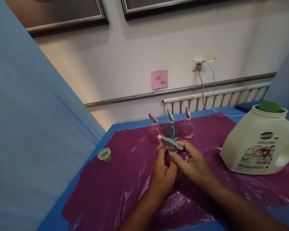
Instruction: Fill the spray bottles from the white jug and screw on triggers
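— What's going on nearest us?

— Both hands meet at the middle of the table. The left hand is curled around the body of a small spray bottle, mostly hidden behind the fingers, so it looks like the steadying grip. The right hand comes in from four o'clock and pinches at the neck, just under the grey trigger head, whose pink nozzle points toward nine o'clock. Neither hand is slack; both are closed on that one bottle.

— Why hold it low over the table like that?

— My guess is that the purple plastic sheet is there to catch drips, laid over the blue table cover, so the bottle stays above it.

— Anything off to the sides?

— At nine o'clock from the hands, well apart, a pale green roll of tape lies flat on the sheet. At three o'clock stands a big cream detergent jug with its green cap resting loose and tilted on the mouth, so it seems opened for pouring.

— And further back?

— At twelve o'clock, just beyond the hands, three more spray bottles stand upright in a row: a pink one, a bluish one, another pink one. Behind them the wall carries a pink note and a socket with cables hanging down.
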The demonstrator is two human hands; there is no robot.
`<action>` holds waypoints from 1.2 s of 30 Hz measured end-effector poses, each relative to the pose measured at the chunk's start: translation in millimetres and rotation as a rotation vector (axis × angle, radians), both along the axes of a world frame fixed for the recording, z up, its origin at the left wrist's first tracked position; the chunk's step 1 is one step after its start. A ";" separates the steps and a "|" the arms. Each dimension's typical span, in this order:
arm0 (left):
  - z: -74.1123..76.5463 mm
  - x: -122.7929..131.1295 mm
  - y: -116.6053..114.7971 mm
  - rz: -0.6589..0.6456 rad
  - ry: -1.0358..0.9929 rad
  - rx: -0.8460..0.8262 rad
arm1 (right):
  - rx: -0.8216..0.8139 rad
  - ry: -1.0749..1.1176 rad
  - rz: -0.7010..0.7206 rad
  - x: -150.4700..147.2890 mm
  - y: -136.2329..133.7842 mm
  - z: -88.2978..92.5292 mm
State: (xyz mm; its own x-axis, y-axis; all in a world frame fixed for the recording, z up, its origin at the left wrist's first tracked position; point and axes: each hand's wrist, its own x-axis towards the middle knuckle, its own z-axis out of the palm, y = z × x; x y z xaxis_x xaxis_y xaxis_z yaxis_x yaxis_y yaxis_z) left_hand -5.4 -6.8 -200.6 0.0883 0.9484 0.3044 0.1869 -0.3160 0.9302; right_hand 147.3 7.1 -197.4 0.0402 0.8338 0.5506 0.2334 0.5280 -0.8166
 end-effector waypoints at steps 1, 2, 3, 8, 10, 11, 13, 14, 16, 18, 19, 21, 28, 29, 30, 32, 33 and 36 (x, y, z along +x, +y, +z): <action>-1.4 -0.1 0.4 -0.010 -0.009 -0.003 | -0.004 -0.002 -0.005 -0.3 -0.3 0.2; -2.9 -0.2 0.9 -0.018 -0.019 -0.004 | -0.014 0.001 -0.015 -0.6 -0.6 0.0; -4.5 -0.1 1.5 -0.023 -0.030 -0.004 | -0.027 0.011 -0.028 -0.9 -0.9 -0.4; -5.5 0.4 3.5 -0.014 -0.052 -0.009 | -0.073 0.071 -0.002 -2.6 -0.9 -4.7; -1.8 0.1 2.3 -0.018 -0.039 -0.015 | -0.070 0.065 -0.003 -2.8 0.2 -5.9; 0.5 -0.1 1.4 -0.021 -0.029 -0.016 | -0.068 0.056 -0.023 -2.9 0.8 -6.2; 4.7 -0.4 -0.6 -0.027 -0.006 -0.021 | -0.068 0.039 -0.068 -3.0 2.0 -5.7; 6.2 -0.4 -1.4 -0.028 0.003 -0.027 | -0.070 0.033 -0.074 -3.1 2.5 -5.0; 7.0 -0.1 -1.9 -0.026 0.010 -0.041 | -0.071 0.031 -0.055 -3.2 2.9 -3.5; 5.3 0.3 -1.1 -0.014 0.010 -0.046 | -0.063 0.031 -0.039 -3.4 2.5 -2.4; 4.0 0.5 -0.3 -0.007 0.004 -0.041 | -0.057 0.034 -0.047 -3.5 2.1 -2.2; 1.9 0.6 1.5 0.000 -0.009 -0.022 | -0.054 0.050 -0.072 -3.9 0.8 -2.5; 3.3 -0.6 3.2 -0.009 0.053 0.028 | -0.035 0.057 -0.021 -4.1 -1.8 -3.8; 2.6 -0.8 3.4 0.003 0.051 0.032 | -0.021 0.040 -0.026 -3.9 -2.0 -3.6; 1.5 -0.9 3.7 0.019 0.050 0.036 | -0.005 0.025 -0.033 -3.5 -2.1 -3.4; -1.5 -1.0 4.5 0.035 0.049 0.044 | 0.022 0.002 -0.040 -2.6 -2.5 -2.6; -3.1 -1.0 4.8 0.034 0.042 0.046 | 0.034 -0.005 -0.043 -2.0 -2.7 -2.1; -6.4 -0.6 4.5 0.015 0.023 0.052 | 0.064 -0.017 -0.047 -0.6 -3.5 -0.6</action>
